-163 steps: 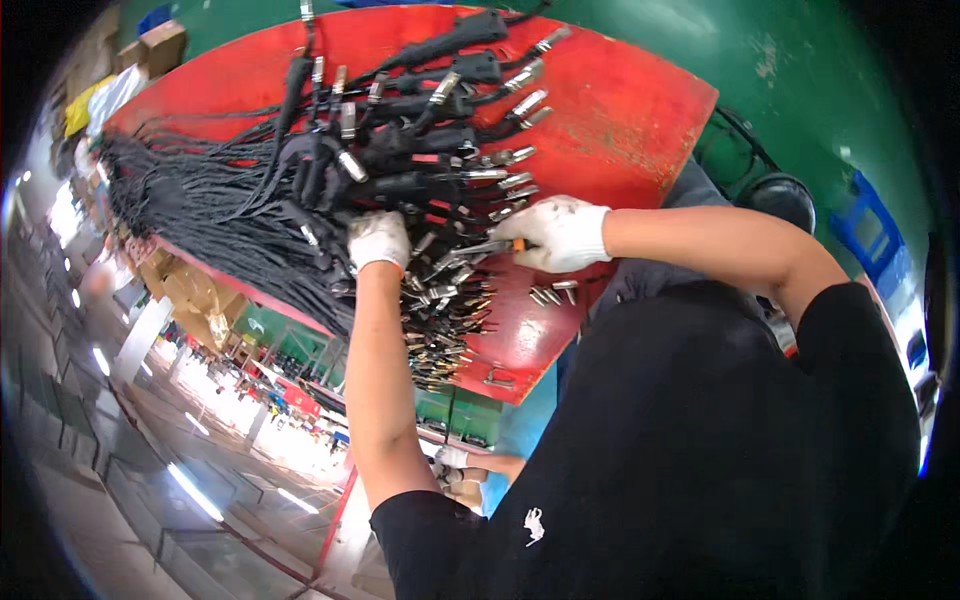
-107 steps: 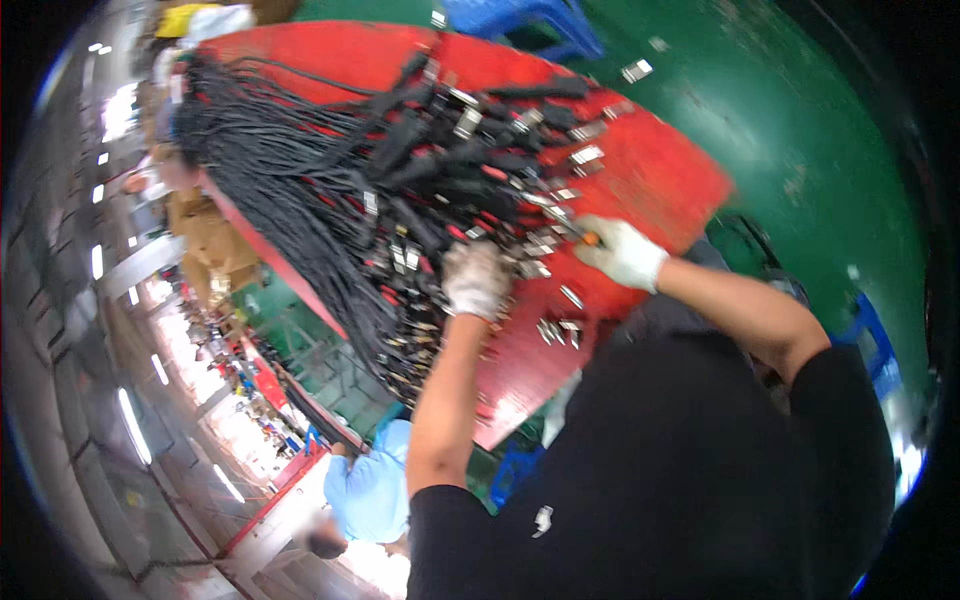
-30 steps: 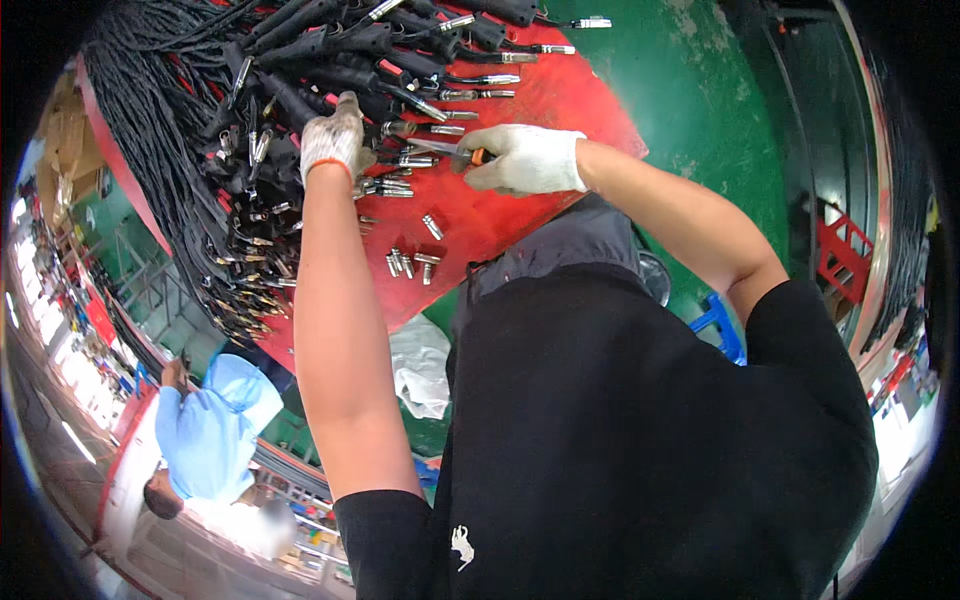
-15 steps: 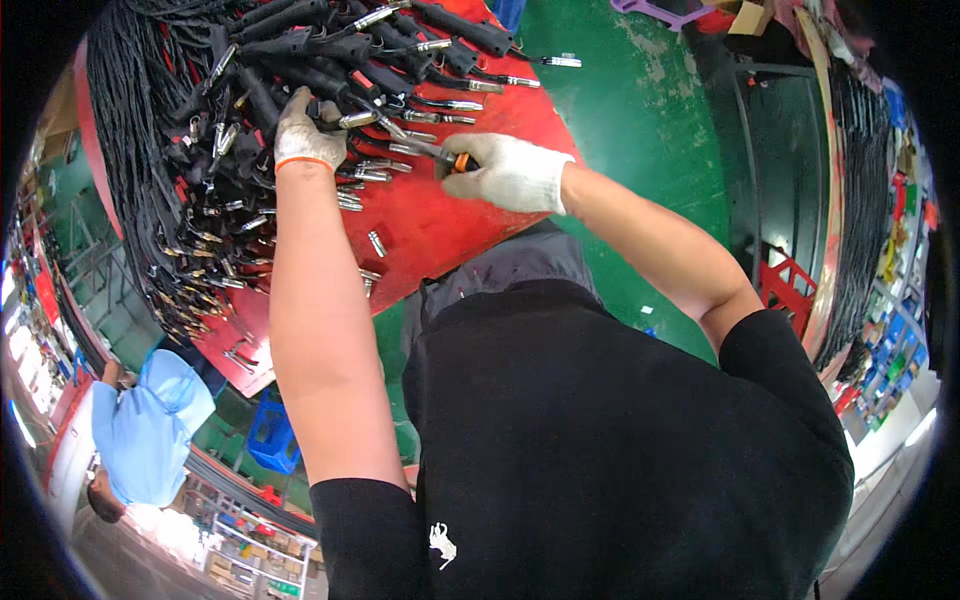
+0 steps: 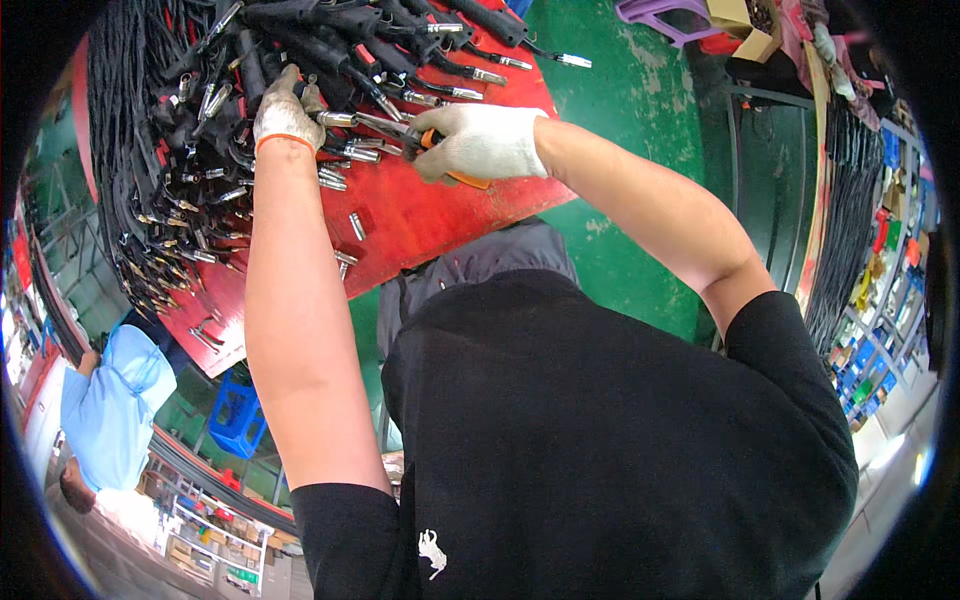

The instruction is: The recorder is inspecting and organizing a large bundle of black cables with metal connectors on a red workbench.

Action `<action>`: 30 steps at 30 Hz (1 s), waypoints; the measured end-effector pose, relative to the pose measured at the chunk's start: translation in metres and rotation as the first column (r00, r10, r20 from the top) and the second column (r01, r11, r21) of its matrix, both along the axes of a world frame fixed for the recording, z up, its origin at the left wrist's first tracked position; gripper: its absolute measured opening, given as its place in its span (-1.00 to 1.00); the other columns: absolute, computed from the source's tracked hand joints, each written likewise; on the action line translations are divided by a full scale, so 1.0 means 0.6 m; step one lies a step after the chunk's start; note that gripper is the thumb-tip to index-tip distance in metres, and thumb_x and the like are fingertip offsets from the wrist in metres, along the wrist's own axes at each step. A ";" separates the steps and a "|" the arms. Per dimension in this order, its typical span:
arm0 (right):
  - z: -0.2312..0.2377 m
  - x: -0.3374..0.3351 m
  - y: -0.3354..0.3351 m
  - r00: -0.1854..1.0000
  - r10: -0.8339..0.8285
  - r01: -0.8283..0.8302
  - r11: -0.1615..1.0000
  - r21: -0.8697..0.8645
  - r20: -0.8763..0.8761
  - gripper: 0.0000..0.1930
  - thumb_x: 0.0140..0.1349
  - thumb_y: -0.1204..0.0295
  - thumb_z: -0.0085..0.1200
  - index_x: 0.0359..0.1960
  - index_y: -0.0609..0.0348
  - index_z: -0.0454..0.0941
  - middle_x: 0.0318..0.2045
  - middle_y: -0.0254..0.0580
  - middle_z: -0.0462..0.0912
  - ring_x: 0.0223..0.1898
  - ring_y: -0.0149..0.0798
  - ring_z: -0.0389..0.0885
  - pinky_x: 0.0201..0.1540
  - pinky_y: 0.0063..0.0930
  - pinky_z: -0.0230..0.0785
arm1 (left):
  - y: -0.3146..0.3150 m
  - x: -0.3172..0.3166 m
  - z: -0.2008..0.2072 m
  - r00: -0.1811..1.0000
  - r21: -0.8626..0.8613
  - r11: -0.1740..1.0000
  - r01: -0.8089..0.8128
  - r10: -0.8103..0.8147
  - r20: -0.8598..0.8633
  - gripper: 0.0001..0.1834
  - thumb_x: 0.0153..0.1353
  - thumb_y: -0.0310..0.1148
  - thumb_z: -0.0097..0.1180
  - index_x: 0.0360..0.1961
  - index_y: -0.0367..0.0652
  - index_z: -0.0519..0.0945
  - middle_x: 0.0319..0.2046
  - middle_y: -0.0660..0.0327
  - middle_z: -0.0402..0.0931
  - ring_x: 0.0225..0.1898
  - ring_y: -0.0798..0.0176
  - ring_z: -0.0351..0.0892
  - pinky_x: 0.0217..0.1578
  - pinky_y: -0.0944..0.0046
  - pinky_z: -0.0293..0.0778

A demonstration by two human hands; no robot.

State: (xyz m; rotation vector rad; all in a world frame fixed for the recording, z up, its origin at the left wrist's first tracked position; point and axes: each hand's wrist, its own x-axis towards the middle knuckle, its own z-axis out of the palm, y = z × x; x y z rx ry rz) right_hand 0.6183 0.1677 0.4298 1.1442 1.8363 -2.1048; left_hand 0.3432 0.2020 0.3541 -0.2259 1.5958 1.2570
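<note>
My left hand (image 5: 287,118), in a white glove with an orange cuff, is closed around the neck of a black welding torch. The torch's silver tip (image 5: 341,119) sticks out to the right of the fingers. In my gloved right hand (image 5: 482,142) are pliers (image 5: 468,180) with orange on the handles. Their metal jaws reach left to the torch tip; whether they grip it I cannot tell. Many other black-handled welding torches (image 5: 320,52) with silver ends lie heaped around and beyond my left hand.
A red tabletop (image 5: 400,220) carries the heap, with loose metal tubes (image 5: 357,226) on it. Black cables (image 5: 115,130) hang along the left. A blue stool (image 5: 238,415) and a person in light blue (image 5: 115,380) are at lower left. A purple stool (image 5: 665,18) stands at far right.
Both hands have shifted slightly left in the picture, and the right has moved a little nearer the left. The pliers' jaws are now at the torch tip. The whole view has shifted slightly.
</note>
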 end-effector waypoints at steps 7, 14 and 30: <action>0.014 0.006 0.008 0.999 0.019 -0.019 1.000 0.006 0.046 -0.65 0.12 0.26 0.14 -0.10 0.18 0.60 -0.49 -0.27 0.59 -0.45 -0.35 0.55 -0.40 -0.38 0.39 | 0.013 0.018 -0.011 0.999 0.003 1.000 0.025 -0.025 -0.039 -0.56 0.31 -0.25 0.27 0.19 -0.06 0.57 -0.22 0.01 0.51 -0.44 0.32 0.42 -0.49 0.37 0.37; 0.033 -0.012 0.011 0.990 0.082 -0.081 0.997 -0.008 0.113 -0.60 0.20 0.26 0.12 0.00 0.24 0.58 -0.36 -0.20 0.66 -0.30 -0.29 0.62 -0.20 -0.36 0.45 | 0.000 -0.008 -0.048 0.986 -0.009 0.995 0.102 -0.102 -0.133 -0.58 0.35 -0.18 0.20 0.15 -0.14 0.59 -0.22 0.07 0.51 -0.31 0.21 0.53 -0.41 0.31 0.44; 0.018 0.137 -0.096 1.000 -0.027 0.026 0.937 -0.349 0.003 -0.74 0.30 0.25 0.14 -0.16 0.17 0.48 -0.52 -0.34 0.46 -0.57 -0.42 0.43 -0.54 -0.39 0.33 | -0.013 -0.076 -0.049 0.927 -0.221 0.952 0.211 -0.267 -0.265 -0.35 0.30 0.16 0.21 0.17 -0.14 0.50 -0.01 0.01 0.53 -0.47 0.27 0.43 -0.54 0.29 0.31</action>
